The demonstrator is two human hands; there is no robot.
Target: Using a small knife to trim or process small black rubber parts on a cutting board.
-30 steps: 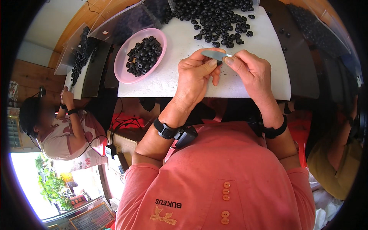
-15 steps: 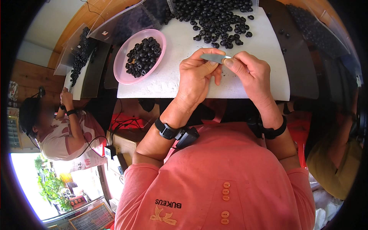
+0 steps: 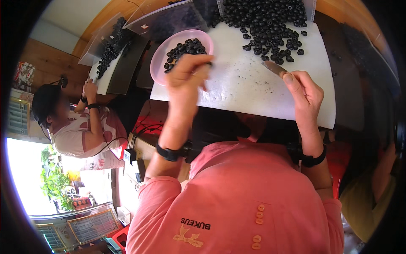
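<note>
Since earlier, the left hand (image 3: 188, 76) has swung left, fingertips pinching a small dark piece (image 3: 209, 64) near the round pink plastic bowl (image 3: 158, 59); the right hand (image 3: 306, 91), fingers curled, clasps a short metal blade (image 3: 273, 67) near loose round black beads (image 3: 277, 37).

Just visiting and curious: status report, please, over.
Right hand: gripping thin grey metal blade. Left hand: blurred, pinching small black piece. Round pink bowl: partly hidden behind left hand.

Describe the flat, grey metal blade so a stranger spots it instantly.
Find the broad, flat white sheet. Above its right part, the bare right hand grips the blade, its tip near small, round black pieces. Its long, flat metallic shape sets it apart from them.
</note>
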